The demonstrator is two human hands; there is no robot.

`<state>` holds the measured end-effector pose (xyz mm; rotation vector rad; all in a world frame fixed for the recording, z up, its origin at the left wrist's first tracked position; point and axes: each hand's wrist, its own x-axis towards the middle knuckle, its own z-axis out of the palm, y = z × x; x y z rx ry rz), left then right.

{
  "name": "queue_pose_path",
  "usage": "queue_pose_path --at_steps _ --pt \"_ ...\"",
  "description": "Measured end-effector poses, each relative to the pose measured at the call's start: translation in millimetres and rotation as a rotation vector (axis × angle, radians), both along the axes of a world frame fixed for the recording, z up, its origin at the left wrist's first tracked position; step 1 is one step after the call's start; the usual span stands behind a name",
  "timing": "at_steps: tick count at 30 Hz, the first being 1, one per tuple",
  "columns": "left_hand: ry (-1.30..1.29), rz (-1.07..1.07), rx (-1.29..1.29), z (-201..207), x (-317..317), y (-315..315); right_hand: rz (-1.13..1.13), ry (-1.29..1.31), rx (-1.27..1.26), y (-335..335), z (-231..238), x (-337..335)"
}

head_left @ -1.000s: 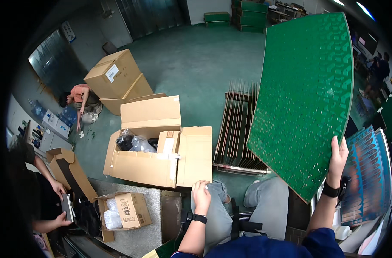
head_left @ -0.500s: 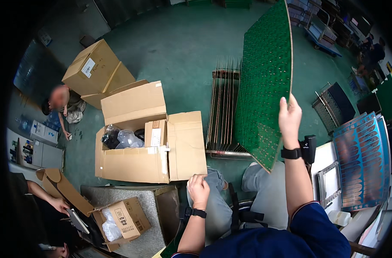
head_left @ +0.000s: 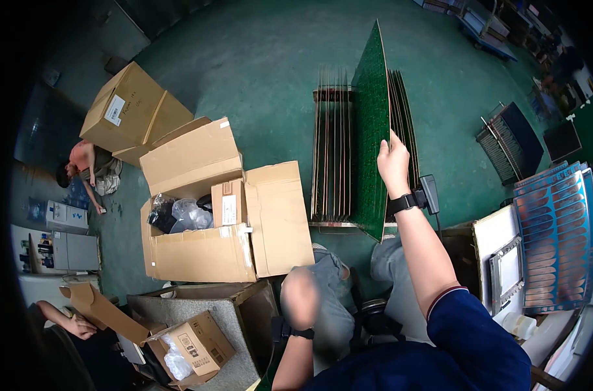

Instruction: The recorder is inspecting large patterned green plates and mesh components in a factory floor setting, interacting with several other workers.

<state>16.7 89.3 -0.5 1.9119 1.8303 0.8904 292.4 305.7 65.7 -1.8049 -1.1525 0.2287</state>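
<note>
My right hand [head_left: 394, 168] grips the near right edge of a large green circuit board panel [head_left: 370, 124], thumb on its face. The panel stands upright, nearly edge-on to me, in or just over a slotted rack [head_left: 333, 225] on the floor. Several thin panels [head_left: 332, 156] stand on edge in the rack to its left, and more [head_left: 404, 120] show to its right. Whether the panel's lower edge sits in a slot is hidden. My left hand [head_left: 301, 298] is over my left knee; it is blurred and its fingers cannot be made out.
Left of the rack stands an open cardboard box [head_left: 198, 251] holding plastic bags and a smaller box. Behind it is a closed carton [head_left: 126, 114]. A small open box [head_left: 198, 342] lies near my left, by another person's hand [head_left: 81, 326]. Patterned copper-and-blue sheets [head_left: 553, 241] stand at right.
My right hand has brought the green panel left and down toward the rack, turning it more edge-on. My left hand remains by the knee, now blurred. The view has shifted slightly.
</note>
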Motion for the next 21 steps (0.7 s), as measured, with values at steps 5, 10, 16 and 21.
queue_pose_path --at_steps 5,10,16,21 --pt "0.025 0.002 -0.013 0.3 0.1 -1.9 -0.004 0.061 -0.107 41.8 -20.6 15.8" --pt "0.03 -0.01 0.009 2.4 6.2 2.5 -0.06 0.021 -0.193 81.7 -56.6 20.5" --pt "0.046 -0.015 -0.019 4.9 6.9 6.1 0.05 -0.295 -0.42 69.8 -161.7 16.8" --pt "0.062 -0.01 -0.029 4.3 4.3 6.2 0.174 -0.471 -0.312 35.7 -166.7 -13.5"
